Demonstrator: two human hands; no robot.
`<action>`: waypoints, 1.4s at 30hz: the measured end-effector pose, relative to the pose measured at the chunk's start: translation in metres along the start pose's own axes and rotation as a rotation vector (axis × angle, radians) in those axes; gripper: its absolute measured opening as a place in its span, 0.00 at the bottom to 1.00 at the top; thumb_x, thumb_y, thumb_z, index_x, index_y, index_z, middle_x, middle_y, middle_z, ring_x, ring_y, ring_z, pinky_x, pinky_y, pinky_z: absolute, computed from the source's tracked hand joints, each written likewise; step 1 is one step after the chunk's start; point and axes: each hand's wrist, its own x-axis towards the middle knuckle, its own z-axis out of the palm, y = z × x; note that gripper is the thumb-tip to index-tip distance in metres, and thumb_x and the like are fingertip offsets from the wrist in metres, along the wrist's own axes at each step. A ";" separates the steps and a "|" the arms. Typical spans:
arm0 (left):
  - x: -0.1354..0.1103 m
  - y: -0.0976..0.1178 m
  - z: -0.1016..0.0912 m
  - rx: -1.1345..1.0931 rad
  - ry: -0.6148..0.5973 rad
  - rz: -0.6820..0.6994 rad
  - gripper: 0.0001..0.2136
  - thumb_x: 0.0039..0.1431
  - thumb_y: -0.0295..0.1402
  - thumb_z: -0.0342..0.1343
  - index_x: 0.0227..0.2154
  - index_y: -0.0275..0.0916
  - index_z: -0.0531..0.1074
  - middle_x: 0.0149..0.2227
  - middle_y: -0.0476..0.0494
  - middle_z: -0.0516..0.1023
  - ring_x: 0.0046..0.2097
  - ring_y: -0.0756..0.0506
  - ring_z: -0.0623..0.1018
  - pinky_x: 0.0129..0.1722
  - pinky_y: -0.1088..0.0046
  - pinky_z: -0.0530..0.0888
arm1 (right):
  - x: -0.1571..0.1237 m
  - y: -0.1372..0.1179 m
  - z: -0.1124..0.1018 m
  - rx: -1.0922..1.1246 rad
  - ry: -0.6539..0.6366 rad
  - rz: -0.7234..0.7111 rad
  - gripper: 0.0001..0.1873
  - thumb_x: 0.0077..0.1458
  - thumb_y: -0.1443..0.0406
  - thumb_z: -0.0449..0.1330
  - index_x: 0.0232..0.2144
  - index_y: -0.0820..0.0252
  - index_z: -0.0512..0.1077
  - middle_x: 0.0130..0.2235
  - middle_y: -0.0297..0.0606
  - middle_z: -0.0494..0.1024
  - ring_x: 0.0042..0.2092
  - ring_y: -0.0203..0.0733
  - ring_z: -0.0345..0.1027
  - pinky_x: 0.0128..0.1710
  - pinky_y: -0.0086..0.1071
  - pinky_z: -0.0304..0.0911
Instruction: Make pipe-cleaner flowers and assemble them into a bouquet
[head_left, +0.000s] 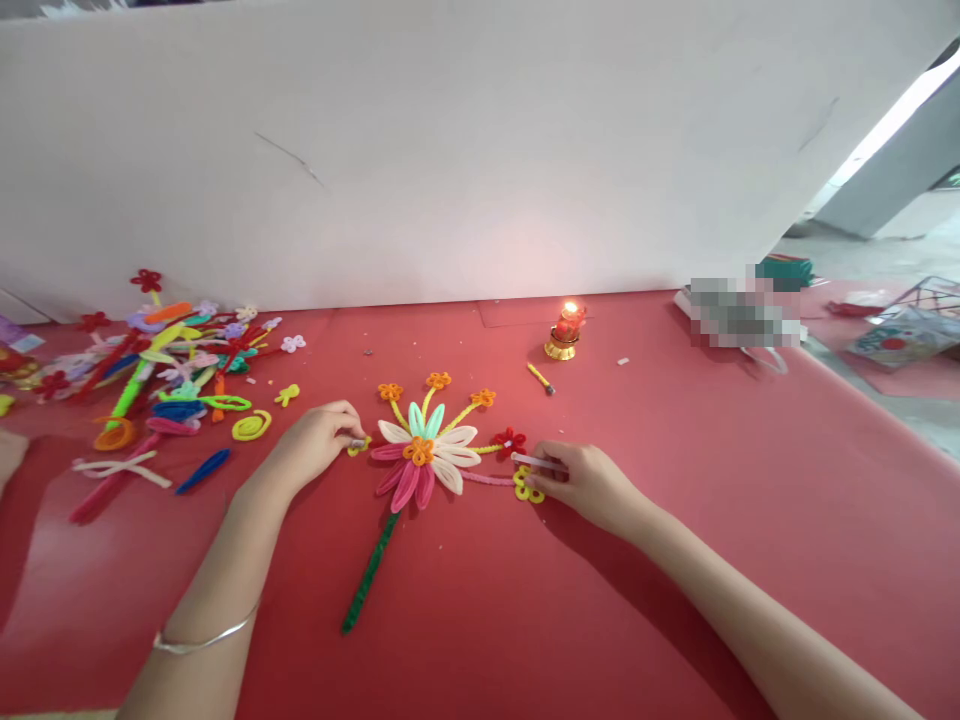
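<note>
A flower made of fuzzy pipe cleaners [456,455] lies on the red tabletop, with white, mint and pink petals, an orange centre and a dark green stem [371,575]. Small orange blossoms on yellow stalks fan out above it. To its right are a red blossom [509,441] and a yellow blossom [529,486]. My right hand [589,482] grips a thin whitish translucent stick, probably a glue stick [538,462], its tip just over these blossoms. Left of the petals, my left hand [326,440] pinches a small yellow pipe-cleaner piece [358,447], partly hidden by the fingers.
A lit candle [564,332] in a gold-based holder burns behind, near a short yellow-and-black object [540,379]. Many colourful pipe-cleaner pieces [176,365] are heaped at left, where another person's hand [10,455] shows at the edge. A white board [450,150] stands along the back.
</note>
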 end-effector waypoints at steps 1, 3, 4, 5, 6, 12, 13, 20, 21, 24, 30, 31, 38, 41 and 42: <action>0.000 0.000 0.000 0.007 0.005 0.002 0.06 0.50 0.30 0.51 0.22 0.40 0.72 0.33 0.48 0.73 0.33 0.48 0.73 0.36 0.73 0.67 | 0.000 0.000 0.000 -0.001 -0.002 0.004 0.10 0.51 0.58 0.54 0.24 0.57 0.63 0.23 0.29 0.68 0.24 0.33 0.56 0.24 0.26 0.49; 0.001 0.000 0.001 0.032 0.018 0.004 0.07 0.50 0.30 0.50 0.22 0.40 0.72 0.33 0.48 0.73 0.33 0.48 0.73 0.36 0.72 0.67 | 0.000 0.000 0.000 0.000 -0.004 0.009 0.09 0.51 0.58 0.54 0.24 0.57 0.64 0.23 0.30 0.68 0.24 0.33 0.56 0.24 0.26 0.49; 0.001 0.001 0.001 0.045 0.023 0.003 0.07 0.50 0.30 0.51 0.21 0.40 0.72 0.33 0.47 0.73 0.34 0.48 0.73 0.36 0.72 0.67 | 0.000 0.000 0.000 0.005 -0.003 0.007 0.09 0.51 0.58 0.54 0.24 0.57 0.64 0.24 0.30 0.69 0.24 0.33 0.57 0.24 0.26 0.49; 0.001 0.001 0.001 0.052 0.028 0.001 0.07 0.50 0.31 0.51 0.21 0.40 0.73 0.34 0.47 0.74 0.35 0.47 0.73 0.36 0.72 0.68 | 0.000 0.000 0.000 0.011 -0.001 0.003 0.09 0.51 0.58 0.53 0.24 0.57 0.64 0.24 0.30 0.69 0.24 0.33 0.57 0.25 0.26 0.50; 0.000 0.001 0.000 0.047 0.029 -0.005 0.08 0.50 0.33 0.52 0.22 0.41 0.74 0.35 0.47 0.74 0.36 0.47 0.73 0.37 0.72 0.68 | 0.000 -0.001 0.000 0.014 0.002 -0.002 0.09 0.51 0.58 0.53 0.24 0.57 0.64 0.24 0.30 0.69 0.24 0.33 0.57 0.25 0.26 0.50; -0.007 0.002 -0.014 -0.082 -0.001 -0.079 0.14 0.53 0.45 0.51 0.31 0.43 0.77 0.43 0.46 0.75 0.43 0.44 0.74 0.43 0.70 0.70 | 0.001 -0.003 -0.001 -0.025 -0.003 0.009 0.10 0.51 0.58 0.54 0.24 0.57 0.64 0.23 0.31 0.68 0.24 0.33 0.56 0.24 0.26 0.49; -0.008 0.002 -0.016 -0.080 0.026 -0.093 0.16 0.53 0.46 0.50 0.34 0.43 0.76 0.43 0.45 0.75 0.45 0.43 0.74 0.45 0.70 0.69 | 0.001 -0.003 -0.001 -0.021 -0.005 0.009 0.10 0.51 0.58 0.54 0.24 0.57 0.64 0.23 0.30 0.68 0.24 0.33 0.56 0.24 0.26 0.49; -0.007 -0.013 -0.004 0.192 0.097 -0.261 0.24 0.47 0.53 0.52 0.39 0.38 0.67 0.42 0.38 0.72 0.46 0.38 0.71 0.43 0.64 0.69 | 0.000 -0.004 -0.001 -0.008 -0.011 0.015 0.10 0.51 0.58 0.53 0.24 0.57 0.64 0.24 0.31 0.69 0.24 0.33 0.56 0.25 0.26 0.49; -0.007 -0.016 -0.001 0.249 0.083 -0.277 0.24 0.46 0.53 0.53 0.38 0.38 0.67 0.41 0.37 0.72 0.47 0.37 0.70 0.44 0.63 0.68 | 0.000 -0.004 -0.001 -0.008 -0.011 0.018 0.10 0.51 0.58 0.53 0.24 0.57 0.64 0.24 0.31 0.69 0.24 0.33 0.56 0.25 0.26 0.49; -0.008 -0.021 0.003 0.344 0.045 -0.326 0.24 0.47 0.54 0.52 0.37 0.38 0.66 0.41 0.36 0.70 0.48 0.35 0.68 0.44 0.62 0.67 | 0.001 -0.004 -0.001 -0.022 -0.005 0.009 0.10 0.51 0.58 0.53 0.24 0.57 0.64 0.24 0.31 0.69 0.24 0.33 0.57 0.25 0.26 0.49; -0.009 -0.019 0.004 0.405 0.021 -0.341 0.21 0.48 0.51 0.52 0.36 0.38 0.65 0.41 0.36 0.68 0.47 0.35 0.68 0.43 0.64 0.65 | 0.001 -0.004 -0.001 -0.032 0.000 0.007 0.10 0.51 0.58 0.53 0.24 0.57 0.64 0.24 0.31 0.69 0.24 0.33 0.57 0.24 0.26 0.49; -0.009 -0.019 0.005 0.404 0.019 -0.335 0.20 0.48 0.51 0.52 0.36 0.39 0.65 0.41 0.37 0.69 0.47 0.36 0.68 0.43 0.64 0.65 | 0.001 -0.004 -0.001 -0.030 0.002 0.001 0.10 0.51 0.58 0.53 0.24 0.57 0.64 0.24 0.31 0.69 0.24 0.33 0.58 0.24 0.26 0.49; -0.002 -0.022 0.009 0.353 0.001 -0.325 0.16 0.48 0.46 0.55 0.34 0.41 0.64 0.39 0.41 0.71 0.45 0.39 0.69 0.41 0.68 0.65 | 0.001 -0.001 0.000 -0.048 0.006 -0.001 0.09 0.50 0.59 0.54 0.23 0.57 0.62 0.23 0.30 0.68 0.23 0.32 0.56 0.24 0.25 0.48; -0.002 -0.012 0.006 0.364 -0.019 -0.323 0.14 0.49 0.45 0.55 0.33 0.41 0.65 0.39 0.42 0.70 0.45 0.39 0.69 0.40 0.68 0.65 | 0.002 0.000 0.001 -0.057 0.006 0.000 0.10 0.51 0.59 0.54 0.23 0.57 0.61 0.23 0.30 0.68 0.23 0.32 0.56 0.24 0.25 0.48; -0.002 -0.008 0.005 0.377 -0.028 -0.325 0.14 0.49 0.45 0.54 0.33 0.42 0.65 0.39 0.41 0.70 0.45 0.39 0.68 0.39 0.67 0.65 | 0.002 0.000 0.001 -0.057 0.008 -0.004 0.10 0.51 0.59 0.54 0.23 0.57 0.62 0.23 0.30 0.68 0.24 0.33 0.57 0.24 0.25 0.48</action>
